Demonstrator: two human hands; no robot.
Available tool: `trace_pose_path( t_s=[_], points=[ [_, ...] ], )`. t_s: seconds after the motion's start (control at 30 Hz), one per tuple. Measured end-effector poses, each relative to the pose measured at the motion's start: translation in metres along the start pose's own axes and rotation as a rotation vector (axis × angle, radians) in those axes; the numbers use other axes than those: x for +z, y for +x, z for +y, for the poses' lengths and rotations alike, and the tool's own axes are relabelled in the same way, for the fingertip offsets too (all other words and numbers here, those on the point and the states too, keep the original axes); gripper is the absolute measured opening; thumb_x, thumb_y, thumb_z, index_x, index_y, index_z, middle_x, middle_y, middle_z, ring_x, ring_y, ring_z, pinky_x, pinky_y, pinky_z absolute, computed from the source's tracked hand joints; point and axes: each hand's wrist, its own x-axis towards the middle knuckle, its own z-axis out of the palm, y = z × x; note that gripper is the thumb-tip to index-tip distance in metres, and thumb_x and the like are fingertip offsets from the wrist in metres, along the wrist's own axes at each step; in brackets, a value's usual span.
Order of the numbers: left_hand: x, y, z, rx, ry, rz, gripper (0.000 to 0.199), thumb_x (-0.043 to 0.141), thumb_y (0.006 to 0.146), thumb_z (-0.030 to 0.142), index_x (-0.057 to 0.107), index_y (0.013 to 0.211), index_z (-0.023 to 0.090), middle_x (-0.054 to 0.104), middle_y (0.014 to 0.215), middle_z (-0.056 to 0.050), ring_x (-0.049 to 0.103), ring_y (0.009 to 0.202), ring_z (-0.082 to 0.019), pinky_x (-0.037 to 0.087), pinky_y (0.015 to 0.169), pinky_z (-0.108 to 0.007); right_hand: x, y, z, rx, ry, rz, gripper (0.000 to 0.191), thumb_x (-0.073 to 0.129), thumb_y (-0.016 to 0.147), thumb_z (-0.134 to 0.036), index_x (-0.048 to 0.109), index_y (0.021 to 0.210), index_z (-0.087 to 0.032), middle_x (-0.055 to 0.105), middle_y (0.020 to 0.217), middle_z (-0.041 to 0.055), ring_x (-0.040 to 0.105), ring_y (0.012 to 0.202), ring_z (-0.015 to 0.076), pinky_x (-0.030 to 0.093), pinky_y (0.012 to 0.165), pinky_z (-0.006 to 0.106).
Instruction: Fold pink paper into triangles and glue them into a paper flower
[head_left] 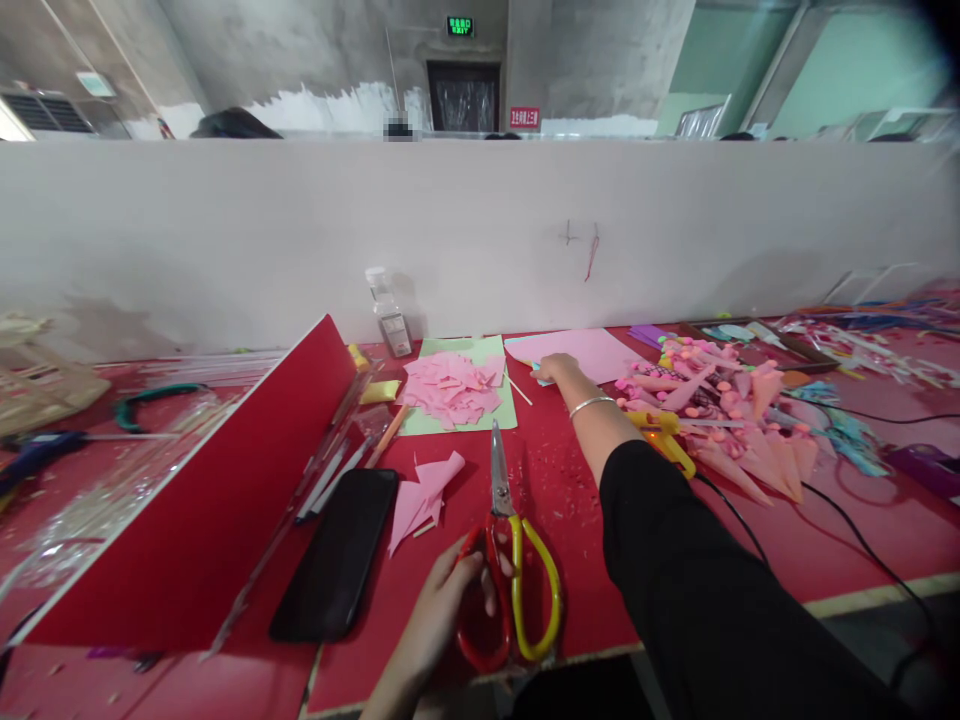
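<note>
From the head view: your left hand (457,590) curls its fingers round the red handle of the scissors (502,498), blades pointing away from you, while your outstretched right hand (556,370) meets the pink paper (604,352) beyond; how far its fingers are open cannot be told.

Scissors (503,500) right of the phone (335,555)
Behind them on the tabletop (589,590), scraps (454,388) lie on a sheet (508,412), cones (731,465) farther right.

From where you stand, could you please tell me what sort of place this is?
Probably a craft workshop, judging by the scissors, the heap of pink scraps and the green exit sign.
</note>
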Motion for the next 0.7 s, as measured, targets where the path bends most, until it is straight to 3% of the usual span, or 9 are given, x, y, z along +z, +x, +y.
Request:
trace_pose_path(
  t_s=[0.27, 0.4, 0.53, 0.7],
  points=[
    [-0.002, 0.003, -0.009, 0.011, -0.018, 0.031, 0.031, 0.049, 0.073, 0.039, 0.061, 0.078, 0.01, 0.051, 0.044, 0.001, 0.048, 0.051, -0.014, 0.037, 0.058, -0.024, -0.001, -0.002, 0.003, 0.003, 0.075, -0.148, 0.034, 0.045, 0.083, -0.038, 0.051, 0.107, -0.016, 0.054, 0.106, 0.0081, 0.055, 0.09, 0.0179, 0.046, 0.076, 0.036],
    [-0.002, 0.003, -0.008, 0.013, -0.008, -0.005, 0.031, 0.048, 0.075, 0.039, 0.061, 0.079, 0.011, 0.05, 0.044, 0.001, 0.048, 0.05, -0.013, 0.036, 0.057, -0.024, -0.001, -0.009, 0.002, 0.02, 0.086, -0.178, 0.048, 0.052, 0.071, -0.054, 0.059, 0.099, -0.016, 0.061, 0.099, 0.0114, 0.058, 0.087, 0.0251, 0.047, 0.07, 0.034],
    [-0.002, 0.002, -0.005, 0.033, 0.003, -0.022, 0.031, 0.046, 0.076, 0.037, 0.062, 0.078, 0.01, 0.049, 0.044, 0.001, 0.047, 0.051, -0.013, 0.036, 0.058, -0.023, -0.005, -0.015, 0.0, 0.043, 0.055, -0.189, 0.062, 0.059, 0.058, -0.06, 0.059, 0.099, -0.014, 0.063, 0.091, 0.0125, 0.059, 0.084, 0.0282, 0.047, 0.067, 0.036],
    [-0.002, 0.003, -0.007, 0.022, -0.006, -0.015, 0.032, 0.048, 0.074, 0.038, 0.062, 0.077, 0.01, 0.05, 0.045, 0.001, 0.048, 0.051, -0.014, 0.037, 0.058, -0.024, -0.01, -0.024, 0.0, 0.029, 0.019, -0.135, 0.05, 0.063, 0.06, -0.051, 0.062, 0.088, -0.009, 0.064, 0.083, 0.0115, 0.06, 0.078, 0.0251, 0.047, 0.065, 0.033]
  ],
)
